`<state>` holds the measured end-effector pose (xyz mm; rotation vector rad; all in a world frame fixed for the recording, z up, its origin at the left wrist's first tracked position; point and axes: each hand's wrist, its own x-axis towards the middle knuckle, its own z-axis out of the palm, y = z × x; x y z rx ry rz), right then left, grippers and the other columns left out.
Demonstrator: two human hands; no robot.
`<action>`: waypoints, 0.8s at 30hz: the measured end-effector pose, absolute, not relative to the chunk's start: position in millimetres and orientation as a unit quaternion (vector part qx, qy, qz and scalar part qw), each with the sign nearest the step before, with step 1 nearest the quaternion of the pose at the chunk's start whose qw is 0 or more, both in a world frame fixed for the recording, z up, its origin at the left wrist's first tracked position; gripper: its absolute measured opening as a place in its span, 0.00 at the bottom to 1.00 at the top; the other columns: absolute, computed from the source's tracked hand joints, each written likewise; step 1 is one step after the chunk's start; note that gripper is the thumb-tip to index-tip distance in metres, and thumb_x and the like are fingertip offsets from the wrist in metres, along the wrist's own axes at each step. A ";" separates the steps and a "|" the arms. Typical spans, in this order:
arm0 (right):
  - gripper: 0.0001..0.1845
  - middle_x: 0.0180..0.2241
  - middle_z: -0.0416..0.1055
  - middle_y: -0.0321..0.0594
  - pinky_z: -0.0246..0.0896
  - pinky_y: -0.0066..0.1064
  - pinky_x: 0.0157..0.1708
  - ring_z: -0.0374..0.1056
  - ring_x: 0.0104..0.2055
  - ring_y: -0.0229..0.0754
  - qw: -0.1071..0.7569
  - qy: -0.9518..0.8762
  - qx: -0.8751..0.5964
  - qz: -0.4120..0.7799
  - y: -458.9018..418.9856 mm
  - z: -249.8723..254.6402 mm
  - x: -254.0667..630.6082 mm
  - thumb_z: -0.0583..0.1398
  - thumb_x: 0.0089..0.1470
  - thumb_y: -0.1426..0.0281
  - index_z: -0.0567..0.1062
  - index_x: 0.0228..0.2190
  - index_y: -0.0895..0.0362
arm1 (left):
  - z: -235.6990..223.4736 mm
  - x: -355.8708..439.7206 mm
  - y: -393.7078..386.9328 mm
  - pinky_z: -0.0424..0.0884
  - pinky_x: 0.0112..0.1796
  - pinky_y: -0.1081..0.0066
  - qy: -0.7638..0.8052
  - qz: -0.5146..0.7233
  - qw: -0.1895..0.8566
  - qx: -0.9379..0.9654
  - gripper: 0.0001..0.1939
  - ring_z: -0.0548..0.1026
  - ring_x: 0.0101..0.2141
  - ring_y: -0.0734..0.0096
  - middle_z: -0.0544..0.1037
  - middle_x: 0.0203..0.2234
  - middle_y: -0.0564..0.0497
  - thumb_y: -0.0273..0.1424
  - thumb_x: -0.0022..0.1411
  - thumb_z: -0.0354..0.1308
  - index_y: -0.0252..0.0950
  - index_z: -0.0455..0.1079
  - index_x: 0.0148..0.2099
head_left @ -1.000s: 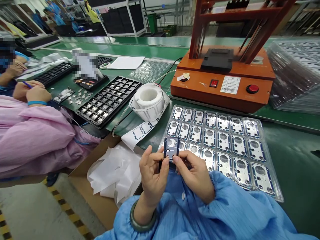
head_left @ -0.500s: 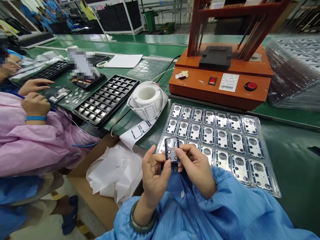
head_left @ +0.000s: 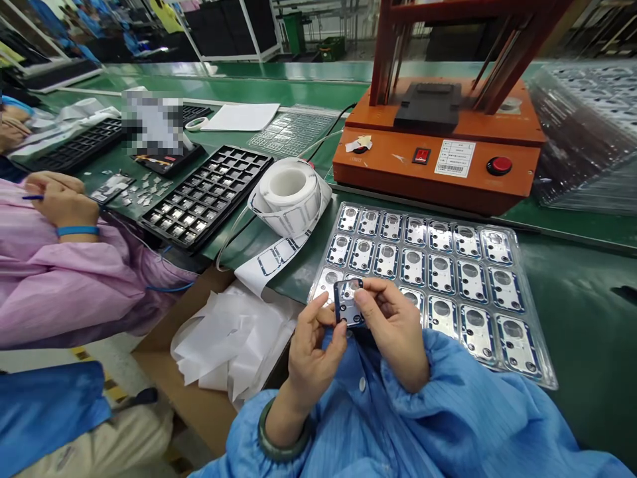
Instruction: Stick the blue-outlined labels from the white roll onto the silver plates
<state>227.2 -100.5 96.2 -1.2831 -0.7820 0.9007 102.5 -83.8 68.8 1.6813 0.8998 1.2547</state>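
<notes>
Small dark-rimmed plate (head_left: 347, 308), glossy, held tilted

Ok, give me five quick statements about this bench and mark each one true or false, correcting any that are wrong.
1. The left hand and right hand both hold the plate. True.
2. The tray lies left of the roll. False: it lies to the right.
3. The machine has a round red button. True.
4. The bracelet is worn on the right. False: it is worn on the left.
5. White sheets lie in the box. True.
</notes>
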 end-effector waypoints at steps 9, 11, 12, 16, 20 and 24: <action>0.10 0.19 0.63 0.29 0.54 0.22 0.18 0.55 0.19 0.30 0.648 -0.337 -0.587 0.350 -104.9 95.8 229.3 0.59 0.56 0.64 0.73 0.27 0.57 | 65.9 101.1 -86.6 0.69 0.24 0.81 0.348 0.475 0.427 0.687 0.24 0.70 0.23 0.81 0.70 0.27 0.57 0.24 0.61 0.55 0.41 0.60 0.58; 0.10 0.18 0.63 0.29 0.53 0.22 0.18 0.55 0.18 0.30 0.656 -0.332 -0.579 0.352 -105.6 95.5 229.5 0.59 0.57 0.64 0.73 0.27 0.57 | 65.9 100.5 -87.0 0.70 0.26 0.79 0.353 0.472 0.435 0.681 0.23 0.70 0.22 0.81 0.71 0.27 0.56 0.25 0.61 0.56 0.40 0.61 0.57; 0.10 0.18 0.62 0.28 0.53 0.21 0.17 0.54 0.18 0.30 0.659 -0.329 -0.576 0.354 -105.6 95.5 229.6 0.60 0.56 0.64 0.73 0.27 0.57 | 66.5 100.5 -86.9 0.70 0.26 0.79 0.353 0.473 0.436 0.679 0.22 0.70 0.22 0.81 0.71 0.27 0.56 0.25 0.61 0.56 0.40 0.61 0.57; 0.11 0.16 0.59 0.28 0.52 0.21 0.16 0.53 0.17 0.29 0.664 -0.325 -0.557 0.379 -105.0 97.3 229.8 0.59 0.56 0.62 0.73 0.27 0.57 | 71.1 101.7 -85.5 0.68 0.24 0.81 0.344 0.478 0.440 0.678 0.23 0.69 0.22 0.82 0.70 0.27 0.57 0.24 0.61 0.56 0.42 0.62 0.57; 0.13 0.15 0.57 0.27 0.52 0.21 0.16 0.53 0.17 0.30 0.660 -0.322 -0.546 0.403 -104.2 101.7 230.5 0.60 0.56 0.60 0.73 0.27 0.57 | 74.3 101.4 -85.7 0.66 0.22 0.81 0.349 0.465 0.456 0.674 0.21 0.67 0.20 0.82 0.70 0.26 0.57 0.25 0.61 0.56 0.41 0.62 0.57; 0.13 0.16 0.59 0.28 0.53 0.22 0.16 0.54 0.17 0.31 0.643 -0.316 -0.569 0.403 -102.3 102.5 231.3 0.60 0.55 0.59 0.72 0.27 0.57 | 73.8 99.8 -86.8 0.69 0.27 0.78 0.360 0.459 0.453 0.674 0.18 0.71 0.25 0.78 0.71 0.27 0.55 0.27 0.62 0.56 0.39 0.63 0.54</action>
